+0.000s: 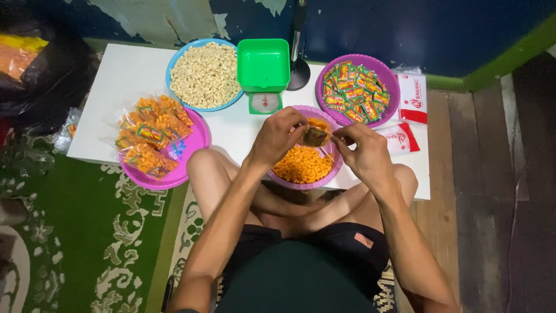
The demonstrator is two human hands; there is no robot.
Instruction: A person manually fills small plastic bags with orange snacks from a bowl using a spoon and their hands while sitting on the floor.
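My left hand (279,138) and my right hand (360,150) together pinch a small clear plastic bag (315,137) holding a few orange snacks. They hold it just above a purple bowl (339,168) filled with orange snack pieces (302,165), at the near edge of a low white table (124,75). I sit cross-legged, and my knees reach under the table's near edge.
On the table stand a blue bowl of pale nuts (204,74), a green kitchen scale (264,72), a purple bowl of small sachets (354,91), a pink plate of filled snack bags (152,138) and two white-and-red packets (412,97). A green patterned rug (87,232) lies on the left.
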